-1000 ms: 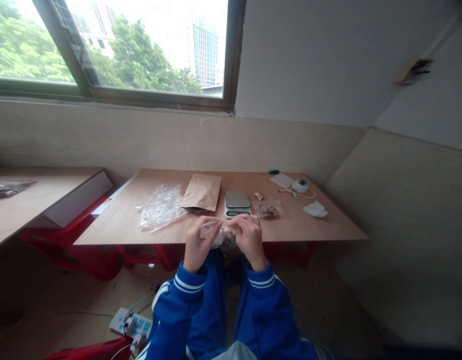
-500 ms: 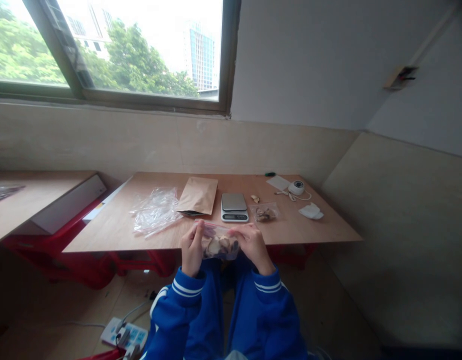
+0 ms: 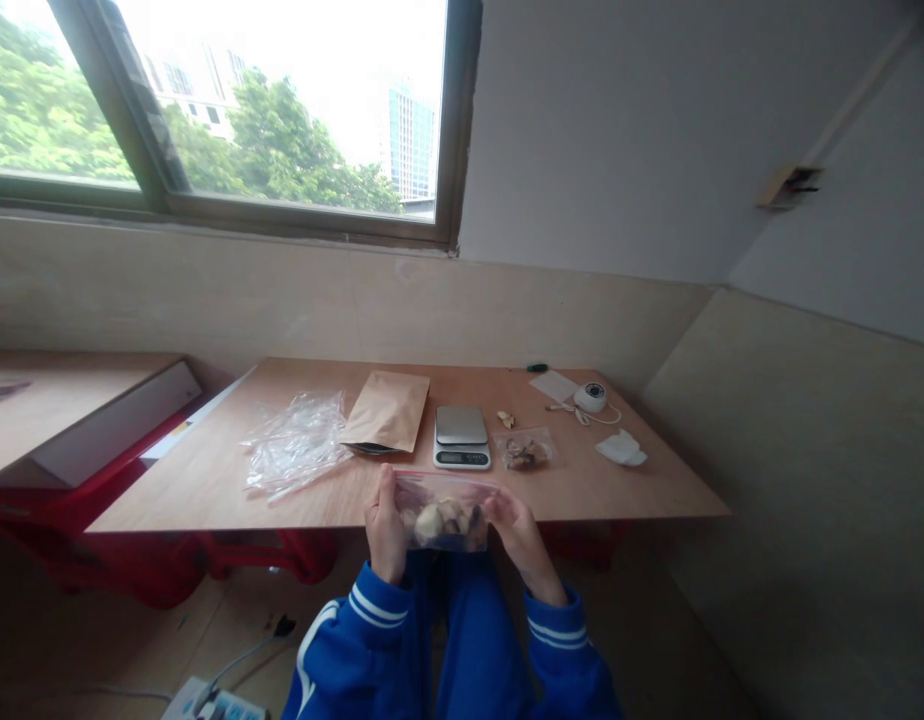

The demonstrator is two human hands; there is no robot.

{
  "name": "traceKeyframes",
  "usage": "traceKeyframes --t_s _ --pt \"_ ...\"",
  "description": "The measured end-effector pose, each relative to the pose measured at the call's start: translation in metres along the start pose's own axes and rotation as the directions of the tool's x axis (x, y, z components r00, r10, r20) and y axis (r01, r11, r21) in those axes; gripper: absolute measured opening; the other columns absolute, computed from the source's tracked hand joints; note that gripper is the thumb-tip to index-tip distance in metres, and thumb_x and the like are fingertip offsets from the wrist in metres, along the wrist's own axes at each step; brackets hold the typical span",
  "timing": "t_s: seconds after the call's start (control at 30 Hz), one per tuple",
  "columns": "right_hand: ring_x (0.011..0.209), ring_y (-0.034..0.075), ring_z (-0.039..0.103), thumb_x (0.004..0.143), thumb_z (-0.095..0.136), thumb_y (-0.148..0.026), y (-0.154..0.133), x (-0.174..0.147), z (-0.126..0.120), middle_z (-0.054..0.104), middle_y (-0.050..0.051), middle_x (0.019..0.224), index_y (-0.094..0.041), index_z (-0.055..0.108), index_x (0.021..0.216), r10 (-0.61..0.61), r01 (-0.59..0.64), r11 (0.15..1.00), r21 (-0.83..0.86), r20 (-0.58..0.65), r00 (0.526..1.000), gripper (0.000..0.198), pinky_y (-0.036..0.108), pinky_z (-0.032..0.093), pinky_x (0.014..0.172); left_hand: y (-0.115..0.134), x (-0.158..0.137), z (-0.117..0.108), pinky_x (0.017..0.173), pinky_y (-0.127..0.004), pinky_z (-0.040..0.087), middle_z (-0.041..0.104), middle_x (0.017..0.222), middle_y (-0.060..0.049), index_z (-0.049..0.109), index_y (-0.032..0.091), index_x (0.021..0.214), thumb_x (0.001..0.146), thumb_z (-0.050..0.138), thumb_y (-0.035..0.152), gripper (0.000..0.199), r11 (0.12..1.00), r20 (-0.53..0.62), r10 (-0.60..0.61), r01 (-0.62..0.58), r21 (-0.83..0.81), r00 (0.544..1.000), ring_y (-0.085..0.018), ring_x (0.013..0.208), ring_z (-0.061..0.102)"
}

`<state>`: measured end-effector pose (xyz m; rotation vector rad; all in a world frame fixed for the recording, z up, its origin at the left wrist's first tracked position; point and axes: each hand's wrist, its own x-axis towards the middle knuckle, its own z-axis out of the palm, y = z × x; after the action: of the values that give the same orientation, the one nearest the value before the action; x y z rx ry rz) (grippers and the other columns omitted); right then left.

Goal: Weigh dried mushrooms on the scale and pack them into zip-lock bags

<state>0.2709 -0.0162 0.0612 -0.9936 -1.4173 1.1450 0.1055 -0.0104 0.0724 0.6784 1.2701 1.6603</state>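
Note:
Above my lap, just in front of the table edge, I hold a clear zip bag [image 3: 448, 490] with pale and dark dried slices [image 3: 448, 520] in it. My left hand [image 3: 387, 530] grips the bag's left side, thumb up near the top corner. The fingers of my right hand [image 3: 513, 520] pinch its right side near the pink zip strip. Whether the zip is closed along its whole length I cannot tell. Beyond the bag stands a white kitchen scale [image 3: 462, 440] with a bare metal plate. A second zip bag of brown slices [image 3: 526, 452] lies right of the scale.
Left of the scale lie a brown kraft pouch [image 3: 387, 412] and a heap of clear plastic bags [image 3: 297, 448]. A few loose slices [image 3: 505, 419], a white dome camera [image 3: 589, 398] with cable, and crumpled white paper [image 3: 622, 449] are to the right. A power strip [image 3: 214, 700] sits on the floor.
My right hand has moved outward to the right, so the bag is stretched wider and its face shows more fully. The whole view has tilted slightly upward.

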Motion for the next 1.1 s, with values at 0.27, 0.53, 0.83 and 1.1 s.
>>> traceKeyframes --t_s 0.27,0.53,0.83,1.1 --pt "0.083 0.024 0.066 0.070 0.062 -0.056 0.062 0.042 -0.076 0.069 0.010 0.087 -0.017 0.060 0.089 0.009 -0.073 0.990 -0.117 -0.478 0.878 0.043 0.037 0.052 0.077 -0.028 0.021 -0.001 0.068 -0.033 0.048 0.072 0.087 -0.013 0.072 0.013 0.078 0.086 0.021 0.058 0.068 0.969 0.300 -0.034 -0.042 0.243 0.953 -0.020 0.072 0.064" --pt "0.104 0.035 0.055 0.069 0.060 -0.043 0.088 0.110 -0.180 0.062 0.020 0.104 -0.012 0.056 0.101 -0.041 -0.285 0.857 -0.429 -0.609 0.792 0.045 0.050 0.041 0.089 -0.036 0.062 -0.054 0.067 -0.035 0.049 0.069 0.097 -0.014 0.067 0.013 0.091 0.078 0.039 0.060 0.057 0.895 0.169 -0.008 -0.069 0.440 0.986 -0.022 0.076 0.063" --pt "0.124 0.029 0.038 0.084 0.043 -0.020 0.117 0.161 -0.119 0.043 0.017 0.135 -0.014 0.050 0.124 -0.173 -0.200 0.338 -0.920 -0.269 0.947 0.041 0.043 0.033 0.099 -0.043 0.128 -0.077 0.091 -0.043 0.043 0.059 0.102 -0.010 0.059 0.017 0.104 0.075 0.045 0.021 0.033 0.447 0.303 0.429 -0.491 0.748 0.851 -0.027 0.101 0.056" --pt "0.109 0.028 0.054 0.081 0.050 -0.014 0.136 0.210 -0.103 0.060 0.018 0.118 -0.012 0.057 0.118 -0.017 -0.196 0.277 -0.941 -0.208 0.978 0.038 0.038 0.038 0.093 -0.041 0.175 -0.084 0.094 -0.042 0.042 0.050 0.129 -0.012 0.053 0.020 0.122 0.076 0.047 0.012 0.047 0.070 0.439 0.328 -0.485 0.872 0.836 -0.029 0.114 0.051"
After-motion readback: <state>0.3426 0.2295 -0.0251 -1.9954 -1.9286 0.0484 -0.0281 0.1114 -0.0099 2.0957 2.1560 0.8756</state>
